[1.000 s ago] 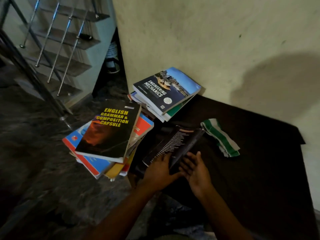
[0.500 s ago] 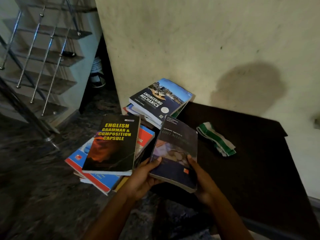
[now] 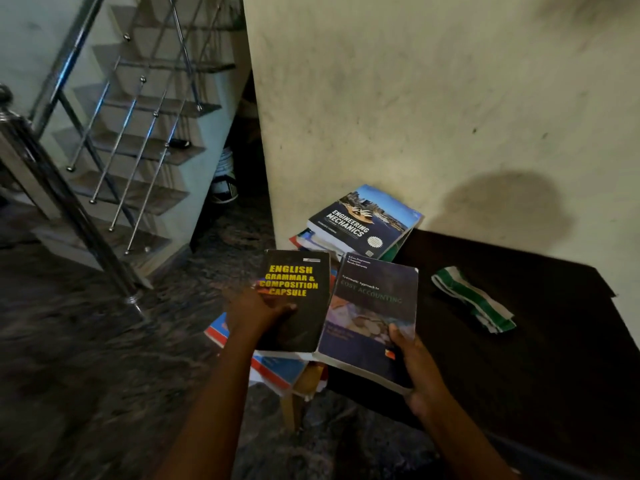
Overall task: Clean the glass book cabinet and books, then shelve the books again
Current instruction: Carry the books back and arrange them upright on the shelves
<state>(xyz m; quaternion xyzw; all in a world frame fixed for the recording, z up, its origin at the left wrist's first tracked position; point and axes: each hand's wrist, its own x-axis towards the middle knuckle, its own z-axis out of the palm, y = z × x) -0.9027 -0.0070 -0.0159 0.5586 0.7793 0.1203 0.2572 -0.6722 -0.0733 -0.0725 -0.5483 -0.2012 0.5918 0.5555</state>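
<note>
Dark tabletop by the wall: the right hand clamps its grip on the accounting book at the edge, and the left hand clamps the grammar book atop the pile. Lift squarely, supporting spines.

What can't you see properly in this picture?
All from the head view:
- Pile of books under the English Grammar book: covered by it and the left hand, so no titles show.
- Books under Engineering Mechanics: only edges stick out.
- Right hand: its fingers are hidden beneath the Cost Accounting book.
- Small print on that cover: too blurred.
- Glass cabinet: outside the frame.
</note>
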